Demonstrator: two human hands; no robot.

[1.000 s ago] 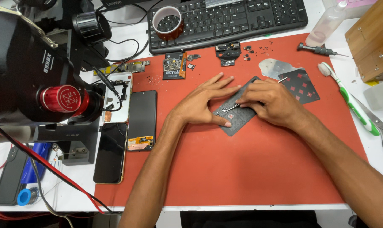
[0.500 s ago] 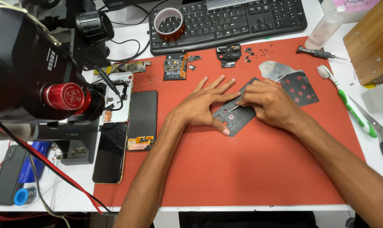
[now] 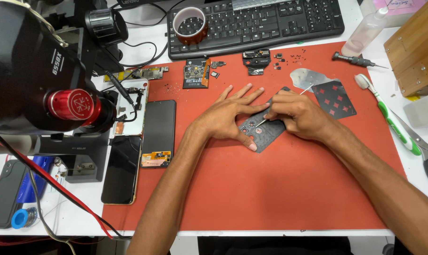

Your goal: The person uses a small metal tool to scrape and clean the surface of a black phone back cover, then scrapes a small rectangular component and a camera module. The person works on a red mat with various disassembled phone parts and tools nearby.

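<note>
Dominating the left side of the bench, a black microscope (image 3: 32,71) with a red ring on its barrel looms over a red work mat (image 3: 270,189) that covers most of the white table (image 3: 72,217). Along the far edge lies a black keyboard (image 3: 266,21), a brown roll of tape (image 3: 190,24) resting on its left end. At the mat's left edge a dark phone screen panel (image 3: 159,132) lies flat beside a second phone (image 3: 121,168). On the middle of the mat, the person's left hand (image 3: 226,118) is spread wide, fingers splayed and pressing flat on a dark phone back panel (image 3: 266,134) (partly hidden beneath both hands). The right hand (image 3: 296,115) is closed narrowly around a thin metal tool (image 3: 262,121), its tip touching the panel just beside the left fingers. Just beyond the right hand lie a silvery metal shield (image 3: 306,77) and a black card with red diamonds (image 3: 336,98). A green-and-white toothbrush (image 3: 388,115) lies on the mat's right edge, near a black screwdriver (image 3: 355,60). A small circuit board (image 3: 196,74) sits near the keyboard, with tiny screws (image 3: 296,56) scattered at the mat's far edge.
</note>
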